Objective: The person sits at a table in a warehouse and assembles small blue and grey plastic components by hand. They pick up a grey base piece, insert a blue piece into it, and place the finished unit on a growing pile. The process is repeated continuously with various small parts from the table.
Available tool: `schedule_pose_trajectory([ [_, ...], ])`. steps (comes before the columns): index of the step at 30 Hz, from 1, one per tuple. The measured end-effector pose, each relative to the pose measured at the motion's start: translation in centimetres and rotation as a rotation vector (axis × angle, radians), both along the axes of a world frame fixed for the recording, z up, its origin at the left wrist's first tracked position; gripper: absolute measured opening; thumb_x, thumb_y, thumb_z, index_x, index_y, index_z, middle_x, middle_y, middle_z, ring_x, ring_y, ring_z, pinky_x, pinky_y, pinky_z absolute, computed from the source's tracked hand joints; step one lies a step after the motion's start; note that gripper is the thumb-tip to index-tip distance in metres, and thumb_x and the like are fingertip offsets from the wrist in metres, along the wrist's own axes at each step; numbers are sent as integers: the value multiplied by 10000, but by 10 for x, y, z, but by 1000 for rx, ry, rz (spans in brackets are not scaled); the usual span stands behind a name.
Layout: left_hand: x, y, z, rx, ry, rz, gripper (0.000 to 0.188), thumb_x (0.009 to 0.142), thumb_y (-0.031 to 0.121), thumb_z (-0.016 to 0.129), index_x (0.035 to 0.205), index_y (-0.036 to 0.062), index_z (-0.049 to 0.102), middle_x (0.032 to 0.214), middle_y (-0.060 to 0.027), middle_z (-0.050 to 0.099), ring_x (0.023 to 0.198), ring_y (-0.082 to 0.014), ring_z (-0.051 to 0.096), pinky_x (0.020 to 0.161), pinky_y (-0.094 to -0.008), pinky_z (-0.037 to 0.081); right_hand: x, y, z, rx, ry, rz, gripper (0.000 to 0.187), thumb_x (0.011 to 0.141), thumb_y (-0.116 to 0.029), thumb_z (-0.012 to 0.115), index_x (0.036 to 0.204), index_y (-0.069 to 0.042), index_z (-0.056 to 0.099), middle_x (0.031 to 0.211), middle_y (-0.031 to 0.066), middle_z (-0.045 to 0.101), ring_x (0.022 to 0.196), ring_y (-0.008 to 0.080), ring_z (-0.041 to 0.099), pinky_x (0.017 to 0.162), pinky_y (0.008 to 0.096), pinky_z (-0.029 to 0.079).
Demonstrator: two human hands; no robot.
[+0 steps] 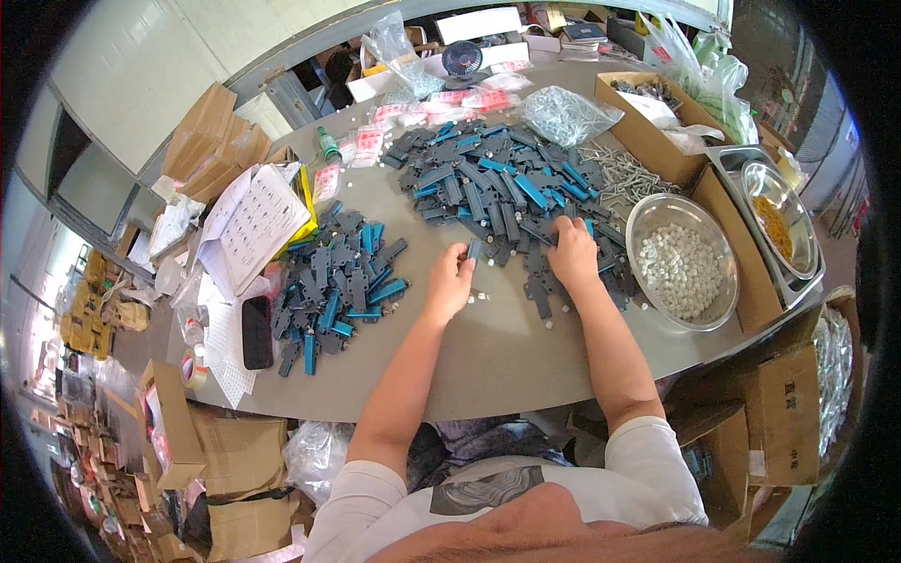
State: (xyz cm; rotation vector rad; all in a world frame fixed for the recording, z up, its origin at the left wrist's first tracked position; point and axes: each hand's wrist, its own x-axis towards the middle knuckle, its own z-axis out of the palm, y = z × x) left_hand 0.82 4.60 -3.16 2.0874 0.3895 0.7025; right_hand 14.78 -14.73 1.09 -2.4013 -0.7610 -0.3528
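Note:
My left hand (450, 280) is closed round a small dark grey and blue plastic part (474, 251), held upright a little above the table. My right hand (572, 251) rests at the near edge of a large pile of similar grey and blue plastic parts (497, 178). Its fingers are curled down among the parts, and what they grip, if anything, is hidden. A second, smaller pile of these parts (343, 277) lies to the left of my left hand. A few small white pieces (481, 297) are scattered on the table between my hands.
A steel bowl of white pieces (640, 235) stands right of my right hand, beside long screws (633, 176) and a clear bag of metal hardware (566, 114). At left lie a black phone (257, 333) and printed sheets (249, 225). An open cardboard box (648, 141) borders the right.

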Motion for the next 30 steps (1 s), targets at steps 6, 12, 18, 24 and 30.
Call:
schedule_pose_trajectory([
  [6, -14, -14, 57, -795, 59, -113, 242, 944, 145, 563, 1163, 51, 525, 941, -40, 605, 705, -112, 596, 616, -246, 482, -13, 4, 22, 518, 399, 393, 143, 773, 10, 682, 891, -16, 605, 805, 63, 634, 711, 174, 603, 660, 305, 475],
  [12, -13, -4, 48, -1035, -4, -225, 319, 946, 273, 587, 1090, -11, 594, 1028, -68, 622, 809, -117, 595, 656, -246, 492, -30, 17, 17, 503, 807, 623, 65, 830, -9, 663, 874, -12, 616, 765, -8, 615, 694, 69, 554, 629, 232, 446],
  [18, -14, -9, 56, -1102, 27, -261, 414, 938, 360, 589, 1084, -27, 608, 1051, -92, 635, 918, -144, 601, 766, -274, 520, -27, 21, 6, 513, 705, 534, 81, 824, -56, 687, 882, -15, 649, 708, 16, 634, 654, 70, 571, 593, 240, 450],
  [24, -14, -10, 57, -1114, 68, -364, 382, 942, 267, 583, 1155, -50, 582, 1103, -107, 625, 956, -165, 609, 815, -293, 522, -30, 24, 1, 543, 672, 531, 107, 809, -67, 705, 886, -13, 654, 709, 26, 640, 647, 78, 575, 581, 255, 453],
  [30, -11, -10, 44, -973, 35, -407, 320, 928, 91, 569, 1212, -56, 561, 1106, -107, 622, 956, -156, 610, 852, -306, 531, -38, 23, 16, 460, 414, 424, 165, 771, -93, 739, 892, -17, 657, 751, 101, 657, 633, 168, 618, 597, 295, 492],
])
